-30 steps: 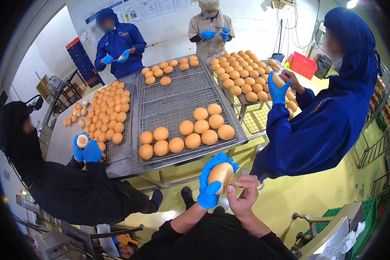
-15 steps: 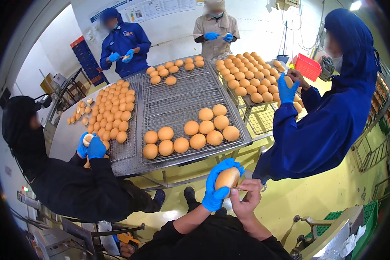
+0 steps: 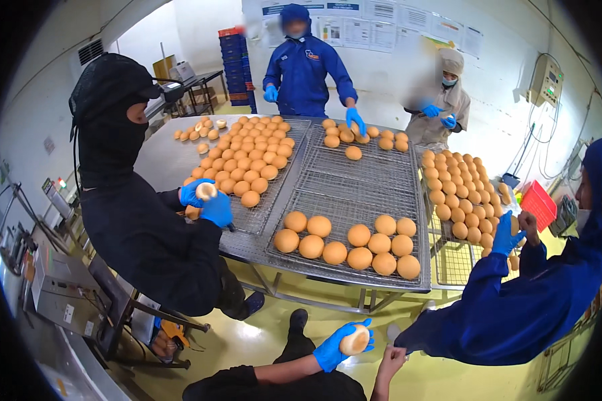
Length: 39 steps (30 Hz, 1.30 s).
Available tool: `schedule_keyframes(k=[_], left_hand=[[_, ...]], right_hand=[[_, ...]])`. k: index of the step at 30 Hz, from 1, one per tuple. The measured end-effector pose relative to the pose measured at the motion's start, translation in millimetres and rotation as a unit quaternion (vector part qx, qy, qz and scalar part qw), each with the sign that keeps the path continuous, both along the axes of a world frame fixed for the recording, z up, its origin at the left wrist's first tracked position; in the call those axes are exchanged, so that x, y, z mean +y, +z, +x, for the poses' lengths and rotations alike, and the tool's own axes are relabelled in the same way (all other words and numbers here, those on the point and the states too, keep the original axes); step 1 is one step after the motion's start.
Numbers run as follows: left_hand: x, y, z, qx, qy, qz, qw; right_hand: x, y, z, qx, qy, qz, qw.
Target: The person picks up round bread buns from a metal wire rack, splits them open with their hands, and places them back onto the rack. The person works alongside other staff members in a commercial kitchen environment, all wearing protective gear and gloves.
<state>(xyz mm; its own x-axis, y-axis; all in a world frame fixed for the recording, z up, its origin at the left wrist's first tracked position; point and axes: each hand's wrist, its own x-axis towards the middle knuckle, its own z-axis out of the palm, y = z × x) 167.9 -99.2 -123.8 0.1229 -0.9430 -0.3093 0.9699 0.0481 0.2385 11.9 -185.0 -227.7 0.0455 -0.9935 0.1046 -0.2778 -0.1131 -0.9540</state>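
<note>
A round golden-brown bun (image 3: 354, 339) rests in my blue-gloved left hand (image 3: 334, 347), its fingers curled around it. The bun's paler side with a browned ring faces up. My bare right hand (image 3: 391, 361) is apart from the bun, just to its right, with thumb and fingers pinched together. Whatever it may hold is too small to make out. Ahead of both hands is a wire rack (image 3: 354, 194) on a steel table, with several whole buns (image 3: 368, 250) in rows at its near end and more at its far end.
On the left rack stand many buns (image 3: 247, 160); pale loose ones (image 3: 197, 128) lie beside it. A right-hand rack holds more buns (image 3: 461, 194). Co-workers stand around: one in black (image 3: 140, 220) at left, two in blue, one in beige. A red crate (image 3: 538, 204) sits far right.
The view has swung left. My right hand has drawn away from the bun, which now shows its pale side. At the far side, the co-worker in blue has reached down to the buns.
</note>
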Motion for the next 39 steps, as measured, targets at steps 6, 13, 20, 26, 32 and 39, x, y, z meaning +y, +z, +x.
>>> schedule_keyframes(k=[6, 13, 20, 26, 32, 39], left_hand=[[-7, -30, -1, 0.012, 0.012, 0.034, 0.999], [-24, -9, -17, -0.227, 0.004, 0.012, 0.974], [-13, 9, -17, -0.507, 0.027, -0.066, 0.859], [-13, 12, -6, -0.64, 0.052, -0.11, 0.759], [-8, 15, -5, -0.631, 0.056, -0.113, 0.765], [-4, 16, -2, -0.661, 0.068, -0.112, 0.738]], right_hand=[[14, 41, 10, -0.02, 0.053, 0.101, 0.993], [24, 124, 28, -0.051, 0.119, -0.031, 0.991], [21, 105, 28, -0.136, 0.069, 0.066, 0.986], [26, 118, 30, -0.095, 0.108, 0.101, 0.984], [34, 137, 35, -0.184, 0.122, 0.088, 0.971], [36, 140, 32, -0.123, 0.146, 0.006, 0.982]])
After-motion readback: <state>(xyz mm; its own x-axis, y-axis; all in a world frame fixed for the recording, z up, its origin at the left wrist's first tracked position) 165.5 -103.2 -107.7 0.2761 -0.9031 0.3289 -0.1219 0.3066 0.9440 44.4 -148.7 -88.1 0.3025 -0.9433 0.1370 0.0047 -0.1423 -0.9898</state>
